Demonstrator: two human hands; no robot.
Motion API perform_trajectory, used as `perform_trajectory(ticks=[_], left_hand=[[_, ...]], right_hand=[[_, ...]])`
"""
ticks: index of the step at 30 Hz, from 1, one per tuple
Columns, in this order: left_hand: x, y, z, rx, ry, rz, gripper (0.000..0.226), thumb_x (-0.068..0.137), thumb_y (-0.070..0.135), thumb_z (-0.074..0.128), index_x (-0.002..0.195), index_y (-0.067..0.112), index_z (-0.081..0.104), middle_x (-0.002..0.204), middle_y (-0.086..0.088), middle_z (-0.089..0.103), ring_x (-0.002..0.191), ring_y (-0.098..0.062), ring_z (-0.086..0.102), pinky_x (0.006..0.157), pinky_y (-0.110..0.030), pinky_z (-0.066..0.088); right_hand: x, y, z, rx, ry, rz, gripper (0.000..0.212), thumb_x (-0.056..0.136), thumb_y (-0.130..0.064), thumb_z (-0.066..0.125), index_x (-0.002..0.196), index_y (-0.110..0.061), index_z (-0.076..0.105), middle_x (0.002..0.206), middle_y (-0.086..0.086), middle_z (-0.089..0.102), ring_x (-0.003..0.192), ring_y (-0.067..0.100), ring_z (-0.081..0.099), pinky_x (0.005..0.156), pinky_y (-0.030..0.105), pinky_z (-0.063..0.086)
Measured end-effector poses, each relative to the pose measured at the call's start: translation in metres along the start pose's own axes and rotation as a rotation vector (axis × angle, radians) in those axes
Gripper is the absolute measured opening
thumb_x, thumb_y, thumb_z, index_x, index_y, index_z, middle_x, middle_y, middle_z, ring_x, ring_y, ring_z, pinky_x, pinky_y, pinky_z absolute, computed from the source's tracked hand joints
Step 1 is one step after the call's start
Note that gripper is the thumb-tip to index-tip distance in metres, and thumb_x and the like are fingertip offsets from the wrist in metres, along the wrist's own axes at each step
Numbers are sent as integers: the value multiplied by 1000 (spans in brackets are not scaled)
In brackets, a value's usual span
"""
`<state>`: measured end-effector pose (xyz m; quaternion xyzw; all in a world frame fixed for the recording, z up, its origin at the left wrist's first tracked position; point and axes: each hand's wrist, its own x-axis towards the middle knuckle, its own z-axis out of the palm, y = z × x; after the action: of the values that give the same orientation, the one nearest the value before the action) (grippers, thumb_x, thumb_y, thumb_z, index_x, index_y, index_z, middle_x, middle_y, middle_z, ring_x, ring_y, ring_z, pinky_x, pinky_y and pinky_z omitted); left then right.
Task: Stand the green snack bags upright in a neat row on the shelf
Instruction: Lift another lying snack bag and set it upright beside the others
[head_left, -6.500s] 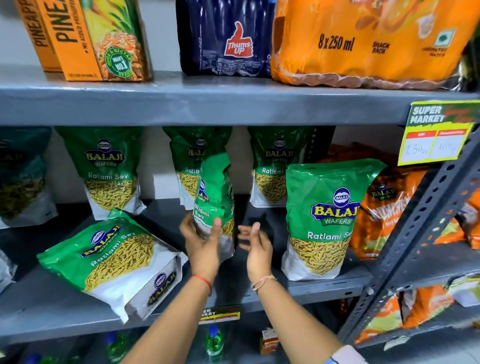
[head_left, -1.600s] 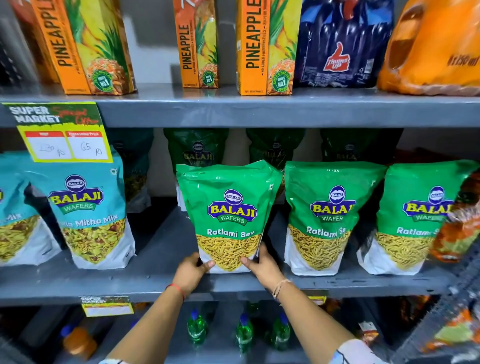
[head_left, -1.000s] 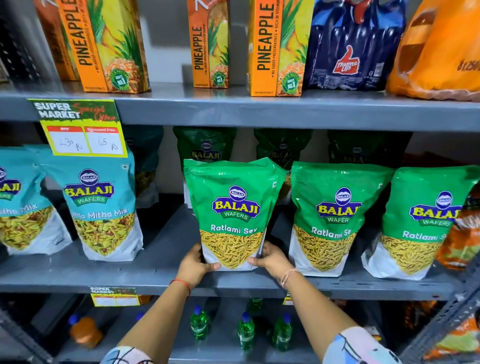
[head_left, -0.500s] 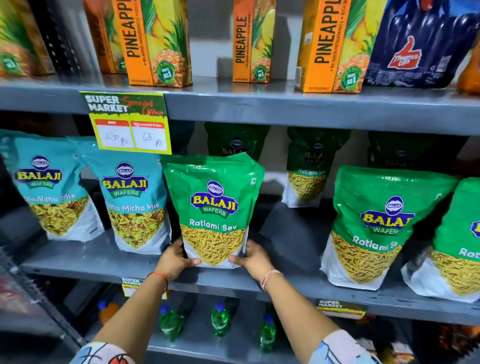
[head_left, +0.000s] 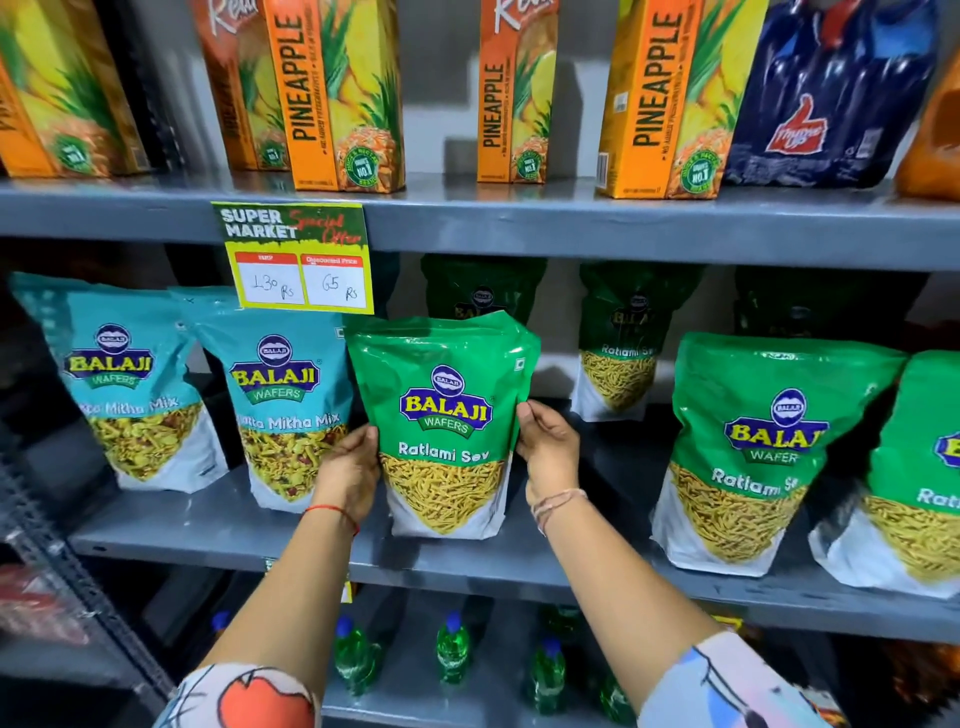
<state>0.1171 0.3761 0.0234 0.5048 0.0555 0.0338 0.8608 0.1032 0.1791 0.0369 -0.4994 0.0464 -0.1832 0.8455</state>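
Note:
A green Ratlami Sev bag (head_left: 444, 415) stands upright near the front of the grey shelf (head_left: 519, 564). My left hand (head_left: 349, 473) grips its left side and my right hand (head_left: 548, 447) grips its right side. Two more green bags stand upright to the right, one (head_left: 753, 452) in full view and one (head_left: 914, 478) cut by the frame edge. Further green bags (head_left: 623, 343) stand in shadow at the back of the shelf.
Two teal Mitha Mix bags (head_left: 280, 410) stand directly left of the held bag, almost touching it. A yellow price tag (head_left: 296, 260) hangs from the shelf above. Pineapple juice cartons (head_left: 332, 93) line the upper shelf. Green bottles (head_left: 452, 649) sit on the shelf below.
I have slid the green bag leftward along the shelf until it sits beside the teal bags, opening a gap to the other green bags. My hands moved from its base up its sides.

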Motion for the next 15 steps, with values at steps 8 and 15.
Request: perform_trajectory(ticks=[8,15], left_hand=[[9,1,9,229,147,83,32,97,6,39,71,17,54,61,5,65,53,-7,55,54,-18,42],[-3,-2,-3,233,46,9,21,97,14,40,102,6,59,102,-14,68,94,-25,64,91,-37,48]], right_hand=[[3,-8,3,-62,57,14,16,88,5,49,80,4,63,48,-14,66,68,19,51,78,35,44],[-1,1,-19,-222,-131,60,22,88,1,52,105,-11,58,100,-3,68,88,10,61,83,28,49]])
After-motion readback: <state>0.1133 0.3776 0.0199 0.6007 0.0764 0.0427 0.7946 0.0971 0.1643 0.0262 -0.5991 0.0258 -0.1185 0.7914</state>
